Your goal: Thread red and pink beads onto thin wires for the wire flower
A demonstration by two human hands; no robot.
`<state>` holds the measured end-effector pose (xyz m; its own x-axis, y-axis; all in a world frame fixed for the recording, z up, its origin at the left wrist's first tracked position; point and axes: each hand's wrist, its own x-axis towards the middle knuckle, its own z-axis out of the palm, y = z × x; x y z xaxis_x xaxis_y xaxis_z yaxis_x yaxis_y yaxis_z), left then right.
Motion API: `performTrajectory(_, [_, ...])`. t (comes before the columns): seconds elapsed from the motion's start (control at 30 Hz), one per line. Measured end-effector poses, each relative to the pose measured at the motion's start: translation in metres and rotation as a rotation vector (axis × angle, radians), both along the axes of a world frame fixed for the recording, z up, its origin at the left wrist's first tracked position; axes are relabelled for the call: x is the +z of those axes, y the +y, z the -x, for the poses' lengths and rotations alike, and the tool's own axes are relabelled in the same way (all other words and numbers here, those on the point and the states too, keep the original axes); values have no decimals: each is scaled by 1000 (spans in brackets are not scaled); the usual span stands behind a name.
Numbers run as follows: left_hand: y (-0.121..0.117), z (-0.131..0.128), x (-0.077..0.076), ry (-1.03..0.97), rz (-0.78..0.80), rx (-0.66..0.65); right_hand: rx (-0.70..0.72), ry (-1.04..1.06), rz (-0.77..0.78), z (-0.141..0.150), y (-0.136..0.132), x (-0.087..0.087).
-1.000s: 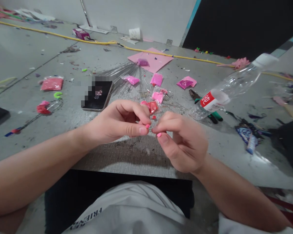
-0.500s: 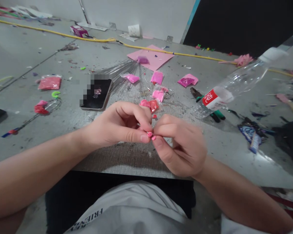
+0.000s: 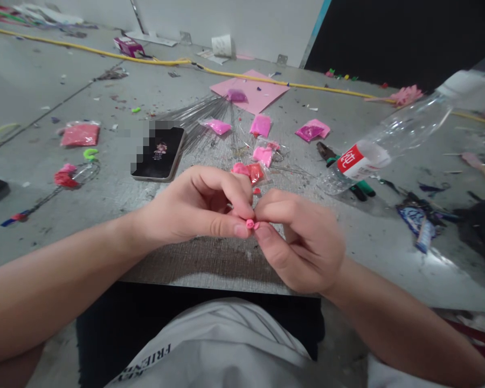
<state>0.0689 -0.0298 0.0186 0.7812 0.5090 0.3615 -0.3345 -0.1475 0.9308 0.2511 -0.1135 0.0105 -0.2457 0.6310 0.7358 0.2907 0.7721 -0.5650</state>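
Between thumb and forefinger, my left hand [image 3: 204, 207] pinches a tiny pink clay rose [image 3: 249, 223] with a rolled, spiral face. My right hand [image 3: 301, 237] meets it from the other side, its thumb and forefinger closed on a small pink clay petal [image 3: 256, 226] touching the rose. The fingertips hide part of both pieces. Just beyond my hands lie an opened bag of red clay [image 3: 256, 173] and a lump of pink clay [image 3: 262, 156] on its wrapper.
A phone [image 3: 158, 153] lies left of centre, near a bundle of thin wires [image 3: 198, 116]. To the right, a plastic bottle [image 3: 408, 126] leans over green-handled pliers [image 3: 361, 189]. More clay bags, a pink paper sheet [image 3: 267, 91] and a yellow cable [image 3: 153, 62] are farther back.
The small petal has turned and now sits closer against the rose's right side. Both hands keep their pinch with barely any shift.
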Motion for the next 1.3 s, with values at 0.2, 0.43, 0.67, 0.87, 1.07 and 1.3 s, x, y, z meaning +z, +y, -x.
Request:
performTrajectory(0.2, [-1, 0, -1, -15, 19, -18, 35, 0, 1, -1, 1, 1])
performTrajectory(0.43, [-1, 0, -1, -22, 22, -29, 40, 11, 2, 0, 2, 0])
performTrajectory(0.67, [-2, -1, 1, -5, 20, -11, 30, -8, 0, -1, 2, 1])
performTrajectory(0.87, [-2, -1, 2, -3, 26, -9, 18, -9, 12, 0, 1, 2])
performTrajectory(1.07, [-1, 0, 3, 14, 13, -7, 26, -14, 14, -1, 1, 1])
performTrajectory(1.3, [0, 0, 4, 9, -37, -1, 8, -19, 12, 0, 0, 3])
